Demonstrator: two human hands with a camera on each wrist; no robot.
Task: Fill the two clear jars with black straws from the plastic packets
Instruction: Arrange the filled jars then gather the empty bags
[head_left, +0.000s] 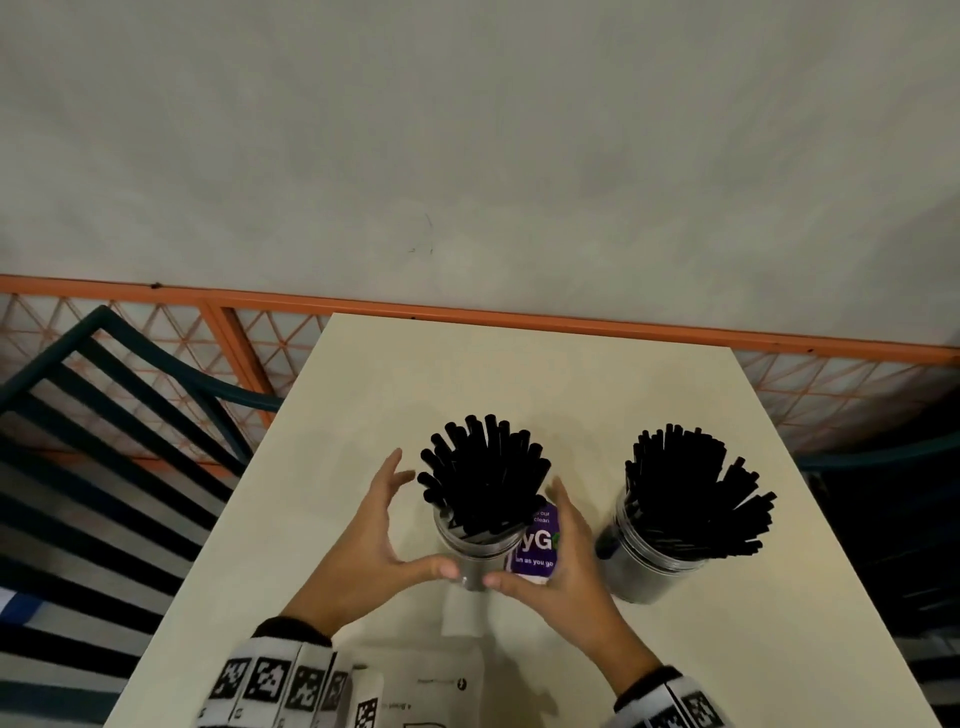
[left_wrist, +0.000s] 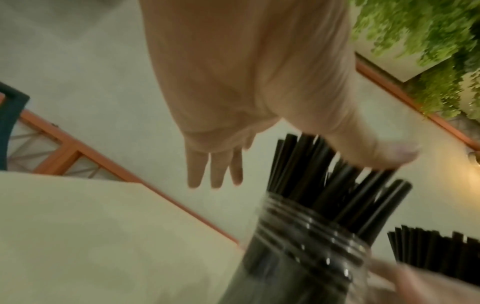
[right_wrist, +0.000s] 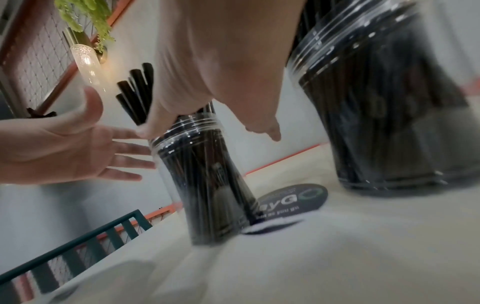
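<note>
At the bottom edge of the head view a flat plastic packet (head_left: 415, 686) lies on the table (head_left: 623, 395), apparently emptied, though its contents are hard to make out. Just above it, centre of the frame, the left hand (head_left: 363, 545) and right hand (head_left: 561, 556) cup a clear jar (head_left: 470, 551) from either side; both are spread and relaxed, fingers nearly straight, thumbs meeting at the jar's near wall, neither closed around it. The jar stands upright, packed with black straws (head_left: 483, 473) that fan out above the rim. To its right, apart from it, a second jar (head_left: 654, 561) stands equally full, its own bundle of straws (head_left: 696, 493) splaying rightward. Both look filled, so the job seems close to done. The jars appear to be thin, light plastic with smooth, slippery walls, and the tall straws probably make them top-heavy; the safest hold would be low on the wall with both palms, not on the loose straws, which are light, stiff and would slide or pull out. A purple sticker (head_left: 537, 545) lies on the table between the jars. The table is pale, smooth and matte. Beyond its far edge, an orange railing (head_left: 467, 312) with mesh crosses the frame, a dark slatted chair (head_left: 104, 415) sits at left, and a plain grey floor (head_left: 467, 130) fills the upper half.
</note>
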